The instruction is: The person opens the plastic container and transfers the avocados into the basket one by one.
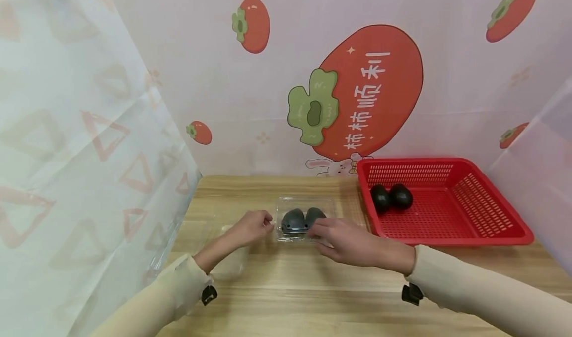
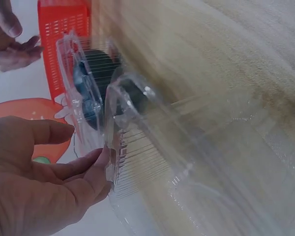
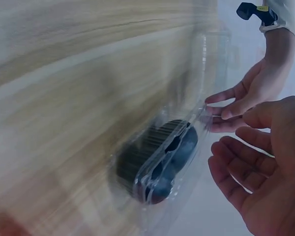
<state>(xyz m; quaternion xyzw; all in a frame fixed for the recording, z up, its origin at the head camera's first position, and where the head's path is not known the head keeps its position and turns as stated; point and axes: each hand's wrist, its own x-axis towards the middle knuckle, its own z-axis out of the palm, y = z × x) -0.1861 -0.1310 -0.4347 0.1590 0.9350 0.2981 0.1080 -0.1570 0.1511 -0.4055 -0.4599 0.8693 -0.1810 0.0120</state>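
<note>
A clear plastic clamshell box (image 1: 286, 203) lies on the table in front of me. Two dark, smooth, rounded pieces (image 1: 293, 219) sit side by side in it, their kind not clear. At the box's left side is my left hand (image 1: 250, 228); in the left wrist view its fingertips are right at a clear plastic rim (image 2: 113, 147), thumb apart from the fingers. My right hand (image 1: 341, 240) overlaps the box's front right corner in the head view. From the right wrist, its loosely bent fingers (image 3: 231, 172) hold nothing and stand off from the box.
A red perforated basket (image 1: 451, 235) stands at the right with glossy black rounded pieces (image 1: 400, 196) in its left end. More clear plastic (image 1: 228, 262) lies on the table at the left. White printed sheets rise behind and at both sides.
</note>
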